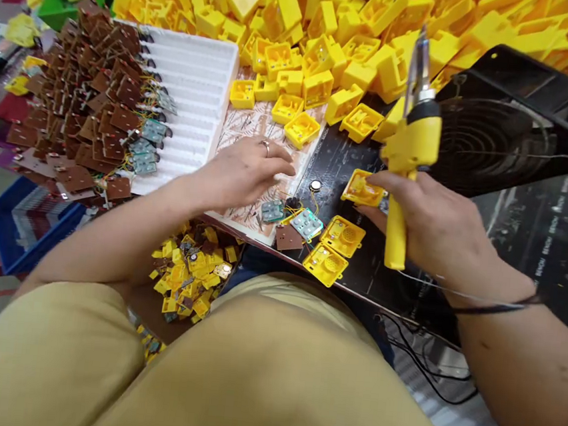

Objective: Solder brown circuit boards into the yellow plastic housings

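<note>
My right hand (438, 221) is wrapped round a yellow soldering gun (414, 138), its metal tip pointing up. The thumb and a finger of that hand also pinch a small yellow plastic case (359, 188) low over the black tabletop. My left hand (250, 169) is open, palm down, fingers loosely bent above a patterned sheet, with no object visible in it. Just in front of me lie a green circuit board (307, 223), a brown board (289, 238) and a round speaker-like disc (315, 186) on wires. Beside them are two open yellow case halves (326, 264).
A large heap of yellow cases (283, 12) fills the back. Brown circuit boards (84, 100) are piled by a white foam tray (190, 90) at left. A black fan (503, 127) stands at right. Below the table edge sits a box of yellow parts (188, 271).
</note>
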Demonstrator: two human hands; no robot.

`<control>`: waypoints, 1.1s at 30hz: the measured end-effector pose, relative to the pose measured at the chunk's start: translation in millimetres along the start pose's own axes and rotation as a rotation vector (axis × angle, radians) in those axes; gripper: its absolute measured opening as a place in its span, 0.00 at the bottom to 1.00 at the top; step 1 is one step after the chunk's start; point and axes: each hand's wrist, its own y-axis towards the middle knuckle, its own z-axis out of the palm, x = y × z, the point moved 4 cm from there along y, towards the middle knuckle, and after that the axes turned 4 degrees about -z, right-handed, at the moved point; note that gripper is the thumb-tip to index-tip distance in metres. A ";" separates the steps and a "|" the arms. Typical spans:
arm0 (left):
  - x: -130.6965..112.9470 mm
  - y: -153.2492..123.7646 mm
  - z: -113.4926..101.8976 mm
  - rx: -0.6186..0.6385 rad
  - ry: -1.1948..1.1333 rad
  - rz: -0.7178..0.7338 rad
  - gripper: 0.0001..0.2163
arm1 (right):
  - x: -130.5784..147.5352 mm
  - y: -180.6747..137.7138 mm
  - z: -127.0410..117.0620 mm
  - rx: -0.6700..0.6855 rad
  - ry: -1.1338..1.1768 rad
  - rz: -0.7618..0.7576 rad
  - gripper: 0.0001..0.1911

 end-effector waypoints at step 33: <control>16.5 -9.6 1.4 0.155 0.062 -0.004 0.16 | 13.8 -14.6 10.2 0.016 0.322 0.171 0.19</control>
